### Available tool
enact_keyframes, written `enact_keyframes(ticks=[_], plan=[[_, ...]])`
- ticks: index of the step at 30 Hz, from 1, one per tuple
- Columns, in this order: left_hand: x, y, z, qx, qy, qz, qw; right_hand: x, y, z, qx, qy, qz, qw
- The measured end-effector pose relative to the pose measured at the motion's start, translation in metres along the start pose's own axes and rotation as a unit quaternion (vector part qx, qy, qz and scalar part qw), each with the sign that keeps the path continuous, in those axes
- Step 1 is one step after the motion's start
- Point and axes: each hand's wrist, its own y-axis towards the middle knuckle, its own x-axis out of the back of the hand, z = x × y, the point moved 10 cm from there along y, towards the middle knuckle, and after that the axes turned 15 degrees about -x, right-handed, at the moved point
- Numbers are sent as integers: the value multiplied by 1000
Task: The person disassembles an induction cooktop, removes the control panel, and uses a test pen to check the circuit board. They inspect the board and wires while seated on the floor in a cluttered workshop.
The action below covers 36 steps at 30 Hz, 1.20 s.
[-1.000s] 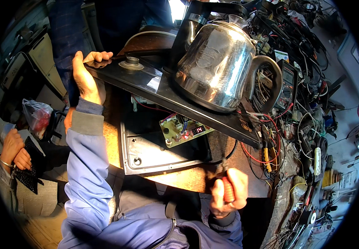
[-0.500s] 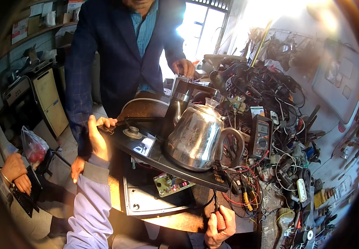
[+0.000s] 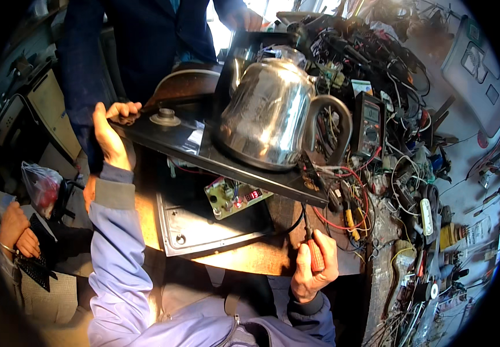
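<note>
A black flat panel, the top of a tea stove, is held tilted up over the table. My left hand grips its left edge, fingers on top. On the panel rest a shiny metal kettle with a black handle and a small round metal knob. My right hand is closed round a red-handled screwdriver, its shaft pointing up at the underside near the panel's right corner; the tip's contact is hidden. Beneath the panel lie a green circuit board with a lit red display and an open bottom tray.
A multimeter stands right of the kettle, with red leads trailing nearby. Piled cables and tools crowd the bench's right side. A person in a dark jacket stands opposite; another person's hands rest at far left.
The view has tipped down, so the panel, kettle and hands sit higher in the picture. Both hands keep their holds on the panel and the screwdriver.
</note>
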Motion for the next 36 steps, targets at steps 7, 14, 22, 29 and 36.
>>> enact_keyframes(ticks=[7, 14, 22, 29, 36], plan=[[-13, -5, -4, 1, 20, 21, 1000, 0, -1, 2, 5, 10, 10, 1000], [-11, -3, -4, -3, 31, 21, 999, -1, 3, 5, -10, 13, -9, 1000], [-11, -2, -3, -9, 36, 21, 999, -9, 8, 12, 9, -8, 9, 1000], [-10, -1, -1, -8, 30, 27, 999, 4, -2, 5, -8, 38, -12, 999], [-10, -3, -7, -17, 30, 20, 999, 34, 22, 4, -16, -119, -64, 991]])
